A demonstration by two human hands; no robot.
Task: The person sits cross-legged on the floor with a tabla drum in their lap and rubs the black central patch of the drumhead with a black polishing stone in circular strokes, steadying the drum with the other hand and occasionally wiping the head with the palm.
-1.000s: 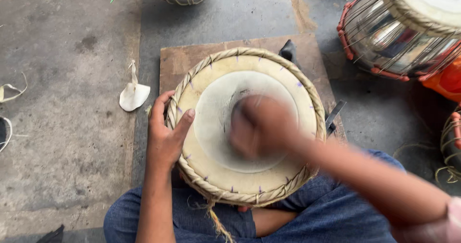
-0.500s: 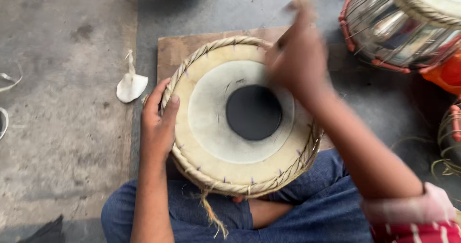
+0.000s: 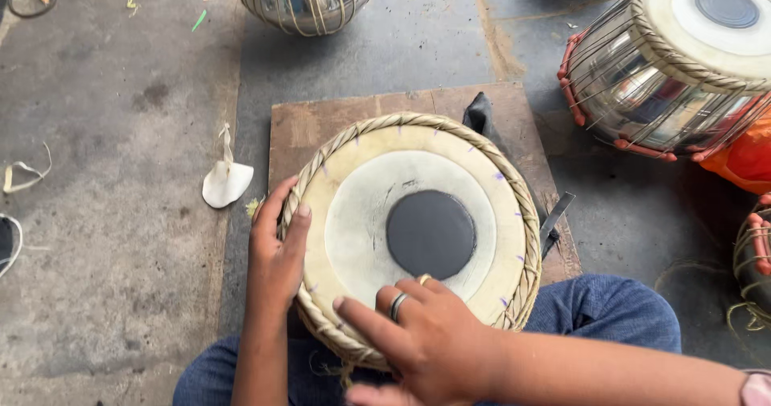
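Round cream drumhead with black centre disc and braided rim (image 3: 414, 233) sits on brown wooden board (image 3: 321, 129), bare grey floor at left, shiny metal drum (image 3: 683, 69) far right. Left hand (image 3: 277, 253) grip clasps the left rim; right hand (image 3: 422, 342) lies loosely open, fingers on the near skin.

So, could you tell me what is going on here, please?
A seated person has a drum head with a woven rim and black centre spot resting over a wooden board. The left hand grips its left rim; the right hand lies on the near edge. Finished drums stand nearby.
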